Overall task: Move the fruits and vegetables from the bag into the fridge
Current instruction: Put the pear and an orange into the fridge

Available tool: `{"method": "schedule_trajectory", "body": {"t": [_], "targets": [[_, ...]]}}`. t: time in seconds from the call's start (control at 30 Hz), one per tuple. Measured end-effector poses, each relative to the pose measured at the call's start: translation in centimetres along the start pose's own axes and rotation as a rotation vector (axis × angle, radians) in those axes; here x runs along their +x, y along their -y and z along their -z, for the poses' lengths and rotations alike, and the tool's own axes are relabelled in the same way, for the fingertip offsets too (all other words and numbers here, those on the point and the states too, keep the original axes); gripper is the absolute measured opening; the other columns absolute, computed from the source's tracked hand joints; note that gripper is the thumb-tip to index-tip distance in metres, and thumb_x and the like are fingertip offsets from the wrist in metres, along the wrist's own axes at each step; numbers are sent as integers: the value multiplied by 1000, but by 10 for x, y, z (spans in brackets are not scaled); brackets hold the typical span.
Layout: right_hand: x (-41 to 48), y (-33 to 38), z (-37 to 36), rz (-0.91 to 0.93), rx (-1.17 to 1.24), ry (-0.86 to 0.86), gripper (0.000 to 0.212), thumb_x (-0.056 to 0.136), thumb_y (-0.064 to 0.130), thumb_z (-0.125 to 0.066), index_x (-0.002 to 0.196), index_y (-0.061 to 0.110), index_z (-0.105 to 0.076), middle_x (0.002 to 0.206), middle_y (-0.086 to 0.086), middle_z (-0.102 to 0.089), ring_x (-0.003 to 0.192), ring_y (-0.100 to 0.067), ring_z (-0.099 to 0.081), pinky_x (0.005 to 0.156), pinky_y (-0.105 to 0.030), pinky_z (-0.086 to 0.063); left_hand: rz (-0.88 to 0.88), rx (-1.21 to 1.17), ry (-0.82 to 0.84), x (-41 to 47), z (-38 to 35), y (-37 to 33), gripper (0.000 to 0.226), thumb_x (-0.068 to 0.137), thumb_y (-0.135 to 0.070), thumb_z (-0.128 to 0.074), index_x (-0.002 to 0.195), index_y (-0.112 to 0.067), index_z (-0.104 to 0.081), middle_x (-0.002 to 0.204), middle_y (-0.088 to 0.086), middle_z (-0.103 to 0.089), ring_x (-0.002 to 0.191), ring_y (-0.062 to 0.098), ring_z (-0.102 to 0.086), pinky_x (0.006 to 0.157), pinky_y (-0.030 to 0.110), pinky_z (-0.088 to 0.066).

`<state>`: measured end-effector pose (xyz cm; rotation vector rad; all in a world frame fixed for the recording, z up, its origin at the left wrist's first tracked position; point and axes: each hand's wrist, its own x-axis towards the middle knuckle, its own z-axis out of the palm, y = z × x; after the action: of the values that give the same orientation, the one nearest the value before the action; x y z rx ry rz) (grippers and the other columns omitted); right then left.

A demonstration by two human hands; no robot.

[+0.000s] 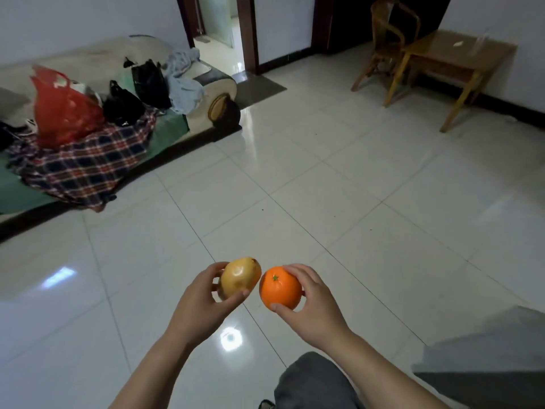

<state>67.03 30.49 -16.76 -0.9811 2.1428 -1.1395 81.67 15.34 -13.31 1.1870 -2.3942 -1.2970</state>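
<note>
My left hand (203, 299) grips a yellow-brown pear-like fruit (240, 277), thumb and fingers curled round it. Right beside it, my right hand (309, 296) grips a bright orange (280, 287) with its green stem end facing up. Both fruits are held out in front of me above the tiled floor, almost touching each other. A red plastic bag (63, 109) stands on the sofa at the far left, well away from both hands. No fridge shows in this view.
The sofa (171, 128) at left carries a plaid blanket (85, 163), black bags (149, 81) and clothes. A wooden table (460, 54) and chair (389, 45) stand at the back right. A doorway (218, 25) opens at the back. My grey-trousered leg (312, 382) is below.
</note>
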Motion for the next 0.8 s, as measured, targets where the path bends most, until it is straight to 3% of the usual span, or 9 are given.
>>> {"method": "schedule_trajectory", "body": {"t": [0.27,0.53,0.67,0.8], "targets": [[144,3,10,-30,19,-87,65,73,37,-75,129,34,-42,133,17,-38,113,-6,-45,90,-24,-47,-40,-27,20,139,19,-29,55,70,-47,-74,117,-39,-46,116,-12,-53,93,6,-57,66,15,-43],[269,-8,107,-17,29,-243,64,71,32,-77,126,32,-46,131,16,-41,116,-7,-46,93,-27,-47,-125,-50,124,288,-5,-112,52,72,-45,-71,117,-38,-45,111,-16,-52,92,5,-57,66,15,-43],[279,-30,162,-88,25,-432,63,70,28,-78,125,29,-49,130,16,-42,116,-5,-46,93,-27,-46,-209,-65,275,339,-52,-166,46,76,-40,-71,114,-36,-47,102,-27,-52,89,-2,-57,63,13,-42],[260,-64,219,-201,25,-673,62,70,28,-78,124,29,-49,128,18,-42,114,-2,-45,93,-25,-46,-320,-53,497,377,-123,-228,44,78,-40,-69,117,-33,-50,108,-20,-58,92,1,-60,65,15,-43]]}}
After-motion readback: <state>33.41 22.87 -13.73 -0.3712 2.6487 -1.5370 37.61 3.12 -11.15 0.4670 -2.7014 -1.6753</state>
